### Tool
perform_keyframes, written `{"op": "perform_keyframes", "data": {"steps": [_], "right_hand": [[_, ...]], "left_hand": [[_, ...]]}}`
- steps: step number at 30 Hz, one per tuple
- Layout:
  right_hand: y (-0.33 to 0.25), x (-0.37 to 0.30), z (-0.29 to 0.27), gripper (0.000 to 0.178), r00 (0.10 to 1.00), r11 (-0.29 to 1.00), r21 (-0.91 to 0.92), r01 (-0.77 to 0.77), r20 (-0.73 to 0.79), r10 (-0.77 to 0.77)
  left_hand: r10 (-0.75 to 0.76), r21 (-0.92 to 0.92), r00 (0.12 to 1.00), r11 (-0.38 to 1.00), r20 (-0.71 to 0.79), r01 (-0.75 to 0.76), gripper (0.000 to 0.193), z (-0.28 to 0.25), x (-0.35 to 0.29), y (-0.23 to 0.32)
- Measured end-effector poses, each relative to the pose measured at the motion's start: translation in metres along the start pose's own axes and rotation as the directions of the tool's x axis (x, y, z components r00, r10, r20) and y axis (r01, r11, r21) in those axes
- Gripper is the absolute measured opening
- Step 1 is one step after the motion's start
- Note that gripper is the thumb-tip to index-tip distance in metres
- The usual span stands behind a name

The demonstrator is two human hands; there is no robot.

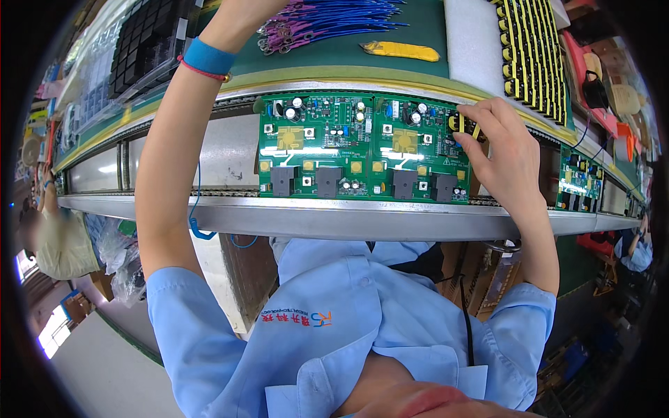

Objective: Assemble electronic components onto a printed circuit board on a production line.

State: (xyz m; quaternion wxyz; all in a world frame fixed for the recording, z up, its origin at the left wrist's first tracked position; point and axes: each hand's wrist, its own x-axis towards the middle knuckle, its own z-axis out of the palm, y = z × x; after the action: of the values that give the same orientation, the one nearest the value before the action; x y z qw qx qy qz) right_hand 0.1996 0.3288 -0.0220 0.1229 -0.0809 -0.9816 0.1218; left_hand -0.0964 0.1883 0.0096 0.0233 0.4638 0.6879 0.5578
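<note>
Two green circuit boards (317, 143) lie side by side on the rail track in front of me, carrying capacitors, dark block-shaped parts and yellow pads. My right hand (503, 148) is at the right end of the right board (411, 150). Thumb and index finger close around a small black and yellow component (456, 123), partly hidden by the fingers, at the board's upper right edge. My left hand (254, 8) reaches to the top edge of the view, beside a bundle of blue wires (341, 17) with pink sleeves and ring terminals. Its fingers are cut off by the frame.
A yellow-handled tool (401, 51) lies on the green mat. Rows of black and yellow components (533, 59) stand at the upper right, next to white foam (474, 45). A black gridded tray (148, 45) is at the upper left. Another board (580, 180) sits farther right on the track.
</note>
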Motion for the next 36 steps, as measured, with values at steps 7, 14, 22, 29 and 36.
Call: {"op": "perform_keyframes", "data": {"steps": [7,14,22,29,36], "right_hand": [[-0.002,0.007,-0.018,0.028,0.994,0.97,0.218,-0.108,0.05,0.099],[0.025,0.023,-0.013,0.027,0.986,0.802,0.589,-0.101,-0.046,0.158],[0.044,0.015,-0.008,0.028,0.974,0.691,0.703,-0.166,0.008,0.226],[0.042,0.011,-0.011,0.029,0.977,0.643,0.75,-0.156,0.023,0.211],[0.044,0.011,-0.013,0.023,0.97,0.638,0.75,-0.174,0.018,0.243]], "left_hand": [[-0.096,0.206,0.943,0.978,0.318,0.03,0.013,0.004,-0.028,0.047],[0.191,0.177,0.675,0.882,0.713,-0.437,0.007,0.026,-0.043,0.043],[0.163,0.278,0.519,0.691,0.839,-0.667,0.012,0.04,-0.046,0.046],[0.304,0.289,0.5,0.535,0.811,-0.794,0.015,0.047,-0.06,0.026],[0.355,0.262,0.401,0.378,0.844,-0.888,0.018,0.046,-0.067,0.029]]}}
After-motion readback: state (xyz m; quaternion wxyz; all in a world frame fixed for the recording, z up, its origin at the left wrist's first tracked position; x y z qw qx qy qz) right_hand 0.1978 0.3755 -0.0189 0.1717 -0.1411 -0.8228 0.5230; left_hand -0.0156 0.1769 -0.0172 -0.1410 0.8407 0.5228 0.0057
